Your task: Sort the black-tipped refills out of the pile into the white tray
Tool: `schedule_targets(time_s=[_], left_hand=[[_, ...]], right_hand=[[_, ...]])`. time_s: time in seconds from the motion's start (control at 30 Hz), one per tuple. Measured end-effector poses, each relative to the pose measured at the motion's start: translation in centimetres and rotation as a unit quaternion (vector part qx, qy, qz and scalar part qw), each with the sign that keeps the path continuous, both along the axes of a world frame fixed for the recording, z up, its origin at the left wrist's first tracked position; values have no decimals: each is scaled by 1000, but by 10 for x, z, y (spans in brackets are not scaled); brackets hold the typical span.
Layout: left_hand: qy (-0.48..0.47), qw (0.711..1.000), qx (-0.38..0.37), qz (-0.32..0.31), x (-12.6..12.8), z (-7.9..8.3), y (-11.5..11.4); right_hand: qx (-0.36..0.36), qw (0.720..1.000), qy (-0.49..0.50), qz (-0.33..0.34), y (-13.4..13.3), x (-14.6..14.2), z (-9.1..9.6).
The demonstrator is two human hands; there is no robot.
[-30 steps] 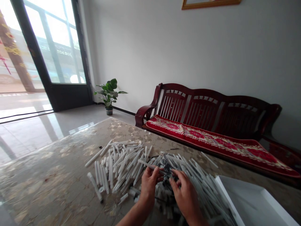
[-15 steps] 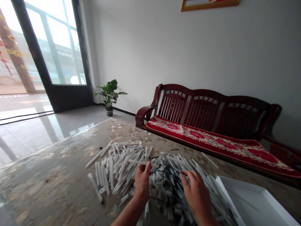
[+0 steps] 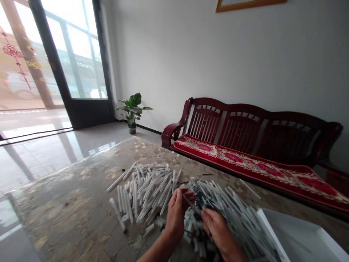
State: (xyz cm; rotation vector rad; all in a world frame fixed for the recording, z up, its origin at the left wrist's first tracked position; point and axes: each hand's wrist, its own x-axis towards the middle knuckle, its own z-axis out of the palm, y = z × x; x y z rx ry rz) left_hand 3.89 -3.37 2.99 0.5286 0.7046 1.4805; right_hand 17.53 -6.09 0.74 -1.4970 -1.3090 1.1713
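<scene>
My left hand (image 3: pixel 177 214) pinches a thin pale tube (image 3: pixel 191 204) above the desk (image 3: pixel 68 207), and my right hand (image 3: pixel 218 229) closes on its lower end, fingers curled. A heap of white plastic tubes (image 3: pixel 148 193) lies at ten o'clock, a denser heap (image 3: pixel 226 214) runs beneath my right hand, and a white tray (image 3: pixel 302 233) sits at three o'clock.

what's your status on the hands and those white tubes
Left hand grips thin grey tube, right hand fingertips at its far end. Loose white tubes heaped beside hands. White tray at heap's right edge.
</scene>
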Motion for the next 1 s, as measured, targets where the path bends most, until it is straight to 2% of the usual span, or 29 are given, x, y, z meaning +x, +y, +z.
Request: schedule_targets(time_s=[0.07, 0.13, 0.27, 0.37, 0.47, 0.57, 0.67, 0.73, 0.77, 0.83, 0.93, 1.0], left_hand=[[-17, 1000, -19, 10, -2, 1, 4], [-33, 998, -43, 30, -4, 0, 7], [-49, 991, -85, 89, -10, -4, 16], [-1, 991, -74, 110, -19, -6, 25], [104, 985, -36, 135, -26, -8, 31], [257, 950, 9, 178, -30, -10, 31], [412, 886, 48, 209, -29, -11, 22], [482, 846, 84, 215, -25, -9, 14], [499, 835, 104, 207, -23, -8, 10], [494, 845, 136, 154, -17, -7, 4], [401, 905, 128, 60, -10, -9, 2], [340, 933, 107, 54, -8, -10, 4]], right_hand=[[23, 999, -29, 7, -1, -3, 1], [81, 992, -98, -5, -3, -4, 5], [186, 953, -231, -64, -9, -1, 11], [211, 942, -241, -100, -10, 5, 11], [210, 941, -239, -116, -8, 10, 8], [199, 944, -241, -109, -7, 12, 8], [185, 947, -238, -106, -7, 10, 9], [180, 949, -234, -110, -7, 6, 9], [181, 950, -230, -109, -8, 4, 8], [185, 953, -220, -99, -9, 1, 7], [189, 957, -206, -75, -11, -4, 2], [190, 958, -203, -65, -12, -7, 0]])
